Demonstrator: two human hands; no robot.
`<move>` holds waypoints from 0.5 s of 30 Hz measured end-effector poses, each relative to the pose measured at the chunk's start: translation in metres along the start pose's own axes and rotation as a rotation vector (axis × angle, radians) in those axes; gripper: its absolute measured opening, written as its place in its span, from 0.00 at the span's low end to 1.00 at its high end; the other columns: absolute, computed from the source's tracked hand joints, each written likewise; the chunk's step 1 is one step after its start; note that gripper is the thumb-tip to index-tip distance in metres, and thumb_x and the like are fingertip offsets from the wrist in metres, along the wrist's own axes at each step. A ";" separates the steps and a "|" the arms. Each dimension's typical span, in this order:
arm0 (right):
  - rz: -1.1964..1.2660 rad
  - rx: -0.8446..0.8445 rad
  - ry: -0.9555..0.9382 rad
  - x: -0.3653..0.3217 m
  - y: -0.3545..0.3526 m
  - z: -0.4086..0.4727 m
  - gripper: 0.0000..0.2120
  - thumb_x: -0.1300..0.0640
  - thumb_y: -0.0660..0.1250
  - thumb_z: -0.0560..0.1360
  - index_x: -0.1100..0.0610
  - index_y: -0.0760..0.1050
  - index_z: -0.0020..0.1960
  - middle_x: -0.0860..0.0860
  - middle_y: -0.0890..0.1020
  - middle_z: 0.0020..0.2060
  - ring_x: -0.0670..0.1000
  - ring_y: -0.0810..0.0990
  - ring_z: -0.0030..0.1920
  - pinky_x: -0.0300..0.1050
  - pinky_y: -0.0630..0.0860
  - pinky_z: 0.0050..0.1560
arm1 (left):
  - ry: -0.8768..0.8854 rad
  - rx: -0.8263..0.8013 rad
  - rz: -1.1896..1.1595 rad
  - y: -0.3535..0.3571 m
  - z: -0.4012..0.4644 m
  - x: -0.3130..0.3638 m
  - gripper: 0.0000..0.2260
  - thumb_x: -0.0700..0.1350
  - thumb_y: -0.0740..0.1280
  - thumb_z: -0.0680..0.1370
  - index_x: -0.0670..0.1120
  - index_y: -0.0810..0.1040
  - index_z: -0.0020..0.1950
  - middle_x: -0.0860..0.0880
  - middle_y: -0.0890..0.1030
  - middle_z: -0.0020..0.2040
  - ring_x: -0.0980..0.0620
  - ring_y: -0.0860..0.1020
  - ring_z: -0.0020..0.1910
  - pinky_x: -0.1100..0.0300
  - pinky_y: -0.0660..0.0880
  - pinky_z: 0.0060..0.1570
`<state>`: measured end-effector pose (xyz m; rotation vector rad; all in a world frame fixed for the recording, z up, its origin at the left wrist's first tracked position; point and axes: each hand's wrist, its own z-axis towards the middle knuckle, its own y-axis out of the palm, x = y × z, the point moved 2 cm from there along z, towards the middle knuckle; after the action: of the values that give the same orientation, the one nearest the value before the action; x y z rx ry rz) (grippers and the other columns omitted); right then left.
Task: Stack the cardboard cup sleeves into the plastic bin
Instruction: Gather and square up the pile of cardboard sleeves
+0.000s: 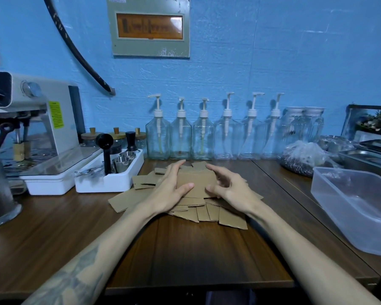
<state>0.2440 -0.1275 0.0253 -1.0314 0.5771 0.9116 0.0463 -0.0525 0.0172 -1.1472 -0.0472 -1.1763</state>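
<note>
The job has only just begun, as far as can be seen. The bin (359, 208) sits on the right side of the table (185, 249), well apart from the sleeves, and nothing brown shows inside it, so no sleeve looks to be in it yet. The sleeves (209, 213) lie flat in a messy heap in the middle of the table, fanned out in all directions, with some poking out on the left and some toward the person. Both hands are on top of the heap. The left hand (174, 187) lies on the left side of a small bunch of sleeves (196, 180), fingers long and mostly straight, thumb across the front. The right hand (227, 183) is on the right side of the same bunch, fingers bent a little around its edge, thumb also at the front. The two hands seem to be squeezing the bunch between them to make it neat, but it cannot be told if it is lifted off the heap. So the step in hand looks like gathering the first bunch. What is left is nearly everything: square up the bunch, carry it over to the bin, set it down inside, then come back for the rest of the heap until the table holds no more sleeves.
</note>
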 end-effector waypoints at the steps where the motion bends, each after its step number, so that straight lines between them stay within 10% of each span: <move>1: -0.033 0.021 -0.010 0.002 0.001 0.001 0.25 0.55 0.72 0.76 0.42 0.72 0.70 0.49 0.77 0.38 0.46 0.78 0.43 0.39 0.74 0.50 | 0.007 0.005 0.010 0.000 0.000 0.000 0.28 0.54 0.64 0.80 0.53 0.57 0.77 0.51 0.64 0.73 0.52 0.64 0.72 0.50 0.62 0.72; 8: -0.020 0.001 -0.079 0.000 0.006 0.002 0.20 0.61 0.70 0.77 0.45 0.77 0.66 0.35 0.80 0.51 0.37 0.78 0.52 0.30 0.72 0.52 | 0.075 -0.019 0.092 0.000 -0.002 -0.008 0.15 0.54 0.60 0.82 0.53 0.66 0.68 0.54 0.69 0.60 0.51 0.70 0.63 0.53 0.67 0.62; 15: -0.033 0.083 -0.074 -0.002 -0.004 0.003 0.20 0.61 0.72 0.76 0.44 0.78 0.64 0.34 0.80 0.36 0.43 0.77 0.40 0.36 0.74 0.49 | 0.044 0.030 -0.072 -0.017 -0.005 -0.005 0.19 0.54 0.66 0.80 0.56 0.68 0.69 0.57 0.75 0.61 0.61 0.72 0.60 0.62 0.70 0.60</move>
<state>0.2468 -0.1261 0.0302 -0.9261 0.5301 0.8858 0.0290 -0.0516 0.0236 -1.0999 -0.0727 -1.2605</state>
